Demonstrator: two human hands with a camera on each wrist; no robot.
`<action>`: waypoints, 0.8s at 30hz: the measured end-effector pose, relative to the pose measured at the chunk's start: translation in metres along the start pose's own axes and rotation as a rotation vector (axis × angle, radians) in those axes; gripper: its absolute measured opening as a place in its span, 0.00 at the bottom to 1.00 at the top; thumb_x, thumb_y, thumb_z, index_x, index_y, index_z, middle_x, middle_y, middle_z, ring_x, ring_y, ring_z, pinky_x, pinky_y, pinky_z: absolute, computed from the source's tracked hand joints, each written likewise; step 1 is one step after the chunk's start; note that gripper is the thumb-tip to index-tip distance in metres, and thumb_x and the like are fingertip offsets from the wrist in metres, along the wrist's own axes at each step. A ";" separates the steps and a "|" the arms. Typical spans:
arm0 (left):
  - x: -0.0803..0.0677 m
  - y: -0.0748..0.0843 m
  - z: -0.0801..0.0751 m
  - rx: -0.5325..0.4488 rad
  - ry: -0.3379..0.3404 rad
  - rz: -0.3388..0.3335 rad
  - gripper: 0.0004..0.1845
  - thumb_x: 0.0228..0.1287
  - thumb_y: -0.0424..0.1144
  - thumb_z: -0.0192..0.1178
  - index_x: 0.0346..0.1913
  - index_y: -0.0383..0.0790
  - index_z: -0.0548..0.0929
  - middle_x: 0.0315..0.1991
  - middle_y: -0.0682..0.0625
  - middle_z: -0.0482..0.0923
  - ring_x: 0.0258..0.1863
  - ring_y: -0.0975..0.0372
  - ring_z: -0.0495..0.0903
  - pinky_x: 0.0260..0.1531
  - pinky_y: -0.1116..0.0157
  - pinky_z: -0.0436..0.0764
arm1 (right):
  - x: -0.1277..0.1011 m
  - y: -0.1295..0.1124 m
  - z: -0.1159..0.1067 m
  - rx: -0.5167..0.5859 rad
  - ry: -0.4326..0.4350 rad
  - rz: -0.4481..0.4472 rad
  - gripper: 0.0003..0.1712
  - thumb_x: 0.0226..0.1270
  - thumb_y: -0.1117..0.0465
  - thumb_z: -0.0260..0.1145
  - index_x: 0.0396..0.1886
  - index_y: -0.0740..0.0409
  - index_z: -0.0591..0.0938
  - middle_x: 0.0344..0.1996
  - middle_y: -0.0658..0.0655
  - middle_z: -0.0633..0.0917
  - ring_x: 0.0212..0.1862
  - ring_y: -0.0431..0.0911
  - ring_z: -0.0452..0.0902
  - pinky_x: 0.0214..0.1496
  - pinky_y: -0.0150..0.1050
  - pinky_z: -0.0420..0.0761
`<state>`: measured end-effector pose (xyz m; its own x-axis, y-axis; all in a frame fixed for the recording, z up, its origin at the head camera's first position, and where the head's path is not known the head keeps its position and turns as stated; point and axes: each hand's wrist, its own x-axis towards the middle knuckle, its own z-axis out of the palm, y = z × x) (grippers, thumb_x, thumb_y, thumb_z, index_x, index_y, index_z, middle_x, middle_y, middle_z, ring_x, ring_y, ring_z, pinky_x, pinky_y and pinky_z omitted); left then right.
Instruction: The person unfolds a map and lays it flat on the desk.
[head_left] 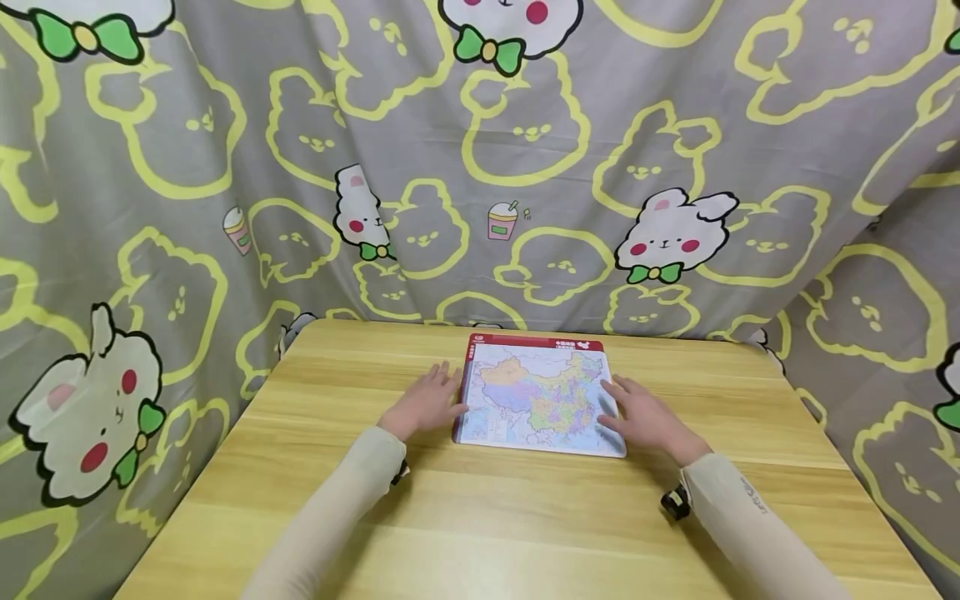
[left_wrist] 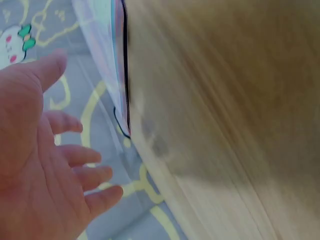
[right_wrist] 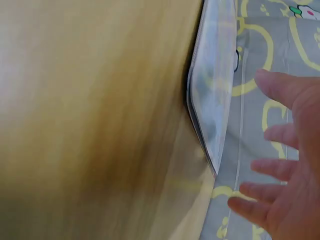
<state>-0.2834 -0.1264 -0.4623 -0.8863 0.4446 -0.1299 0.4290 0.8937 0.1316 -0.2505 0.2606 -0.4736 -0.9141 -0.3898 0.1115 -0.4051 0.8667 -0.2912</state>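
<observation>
2 open hands, left hand (head_left: pixel 426 403) and right hand (head_left: pixel 647 418), flank a map board (head_left: pixel 538 392) on a wooden table (head_left: pixel 525 517) before rabbit-print cloth (head_left: pixel 225 150)

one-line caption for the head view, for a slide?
Both hands, left hand and right hand, open at either side of a map board on a wooden table.

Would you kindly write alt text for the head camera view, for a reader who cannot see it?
Two open hands, the left hand and right hand, flank a colourful map board lying flat on a wooden table. A grey curtain printed with cartoon rabbits hangs behind.
</observation>
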 end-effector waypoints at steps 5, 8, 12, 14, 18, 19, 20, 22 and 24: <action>0.000 0.010 0.006 0.056 -0.045 0.115 0.39 0.69 0.58 0.49 0.73 0.37 0.55 0.73 0.36 0.45 0.71 0.44 0.47 0.67 0.52 0.53 | -0.004 -0.004 0.002 -0.009 -0.002 -0.094 0.37 0.62 0.50 0.67 0.66 0.65 0.69 0.63 0.72 0.67 0.62 0.66 0.64 0.59 0.60 0.65; -0.002 0.016 0.009 0.089 -0.065 0.172 0.39 0.69 0.58 0.49 0.73 0.38 0.55 0.73 0.36 0.46 0.71 0.45 0.47 0.67 0.54 0.53 | -0.006 -0.006 0.003 -0.014 -0.006 -0.144 0.36 0.62 0.51 0.67 0.65 0.64 0.70 0.62 0.72 0.68 0.61 0.66 0.66 0.59 0.60 0.66; -0.004 0.024 0.011 0.132 -0.080 0.228 0.38 0.69 0.59 0.48 0.73 0.38 0.56 0.73 0.37 0.48 0.72 0.48 0.47 0.67 0.55 0.53 | -0.009 -0.011 0.005 -0.021 -0.037 -0.192 0.35 0.62 0.51 0.67 0.65 0.64 0.71 0.62 0.72 0.69 0.61 0.66 0.66 0.59 0.60 0.66; -0.004 0.028 0.011 0.150 -0.087 0.245 0.38 0.69 0.59 0.48 0.73 0.38 0.57 0.73 0.38 0.48 0.72 0.48 0.47 0.67 0.56 0.52 | -0.011 -0.014 0.007 -0.023 -0.066 -0.203 0.35 0.62 0.51 0.67 0.65 0.63 0.71 0.63 0.71 0.68 0.62 0.66 0.65 0.59 0.60 0.66; -0.004 0.032 0.014 0.158 -0.110 0.263 0.39 0.68 0.60 0.48 0.73 0.40 0.56 0.74 0.39 0.47 0.72 0.50 0.47 0.67 0.57 0.53 | -0.015 -0.020 0.010 -0.020 -0.128 -0.204 0.36 0.63 0.49 0.66 0.66 0.60 0.70 0.65 0.69 0.66 0.64 0.65 0.63 0.61 0.59 0.65; -0.004 0.032 0.014 0.155 -0.117 0.266 0.39 0.68 0.61 0.47 0.73 0.41 0.56 0.74 0.39 0.46 0.72 0.50 0.47 0.67 0.57 0.53 | -0.016 -0.020 0.011 -0.019 -0.136 -0.212 0.36 0.63 0.48 0.65 0.67 0.60 0.70 0.65 0.69 0.66 0.64 0.65 0.62 0.61 0.59 0.65; -0.004 0.033 0.015 0.153 -0.124 0.271 0.39 0.68 0.61 0.47 0.74 0.41 0.55 0.74 0.39 0.46 0.72 0.50 0.47 0.67 0.57 0.53 | -0.017 -0.021 0.012 -0.019 -0.144 -0.220 0.36 0.63 0.48 0.65 0.67 0.60 0.70 0.65 0.68 0.66 0.64 0.65 0.62 0.61 0.59 0.65; -0.004 0.035 0.015 0.151 -0.147 0.277 0.40 0.68 0.62 0.47 0.74 0.42 0.54 0.74 0.40 0.45 0.72 0.50 0.46 0.67 0.58 0.53 | -0.019 -0.022 0.014 -0.021 -0.151 -0.245 0.36 0.63 0.46 0.66 0.66 0.60 0.70 0.65 0.68 0.66 0.64 0.64 0.62 0.60 0.58 0.66; -0.005 0.037 0.016 0.153 -0.157 0.288 0.40 0.67 0.62 0.47 0.74 0.42 0.54 0.74 0.39 0.46 0.72 0.49 0.47 0.67 0.57 0.54 | -0.020 -0.022 0.016 -0.024 -0.158 -0.270 0.37 0.63 0.46 0.66 0.66 0.60 0.70 0.65 0.69 0.66 0.64 0.65 0.62 0.59 0.59 0.67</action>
<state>-0.2607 -0.0949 -0.4725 -0.6928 0.6726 -0.2600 0.6888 0.7240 0.0375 -0.2227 0.2444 -0.4846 -0.7604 -0.6486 0.0326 -0.6348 0.7318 -0.2481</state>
